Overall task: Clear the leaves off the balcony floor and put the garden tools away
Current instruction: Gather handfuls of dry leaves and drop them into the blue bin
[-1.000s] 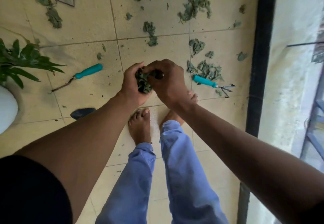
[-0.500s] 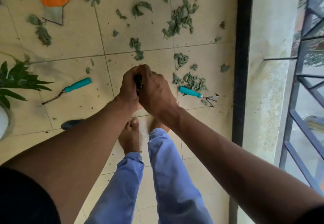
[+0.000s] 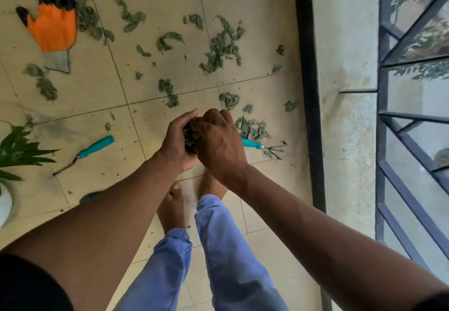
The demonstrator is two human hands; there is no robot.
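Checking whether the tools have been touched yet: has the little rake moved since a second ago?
No. The rake lies where it did, by the same leaf pile near the dark floor strip; only the camera shifted.

Both arms reach forward, left hand (image 3: 176,143) and right hand (image 3: 220,145) cupped together.

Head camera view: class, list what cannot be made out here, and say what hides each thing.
- Rake handle: near end hidden by the right hand.
- Leaf bundle: mostly covered by both hands; the left hand cups it.
- Dark object: behind the left forearm.
- Potted plant: cut by the left edge.
- Glove: motion-blurred.
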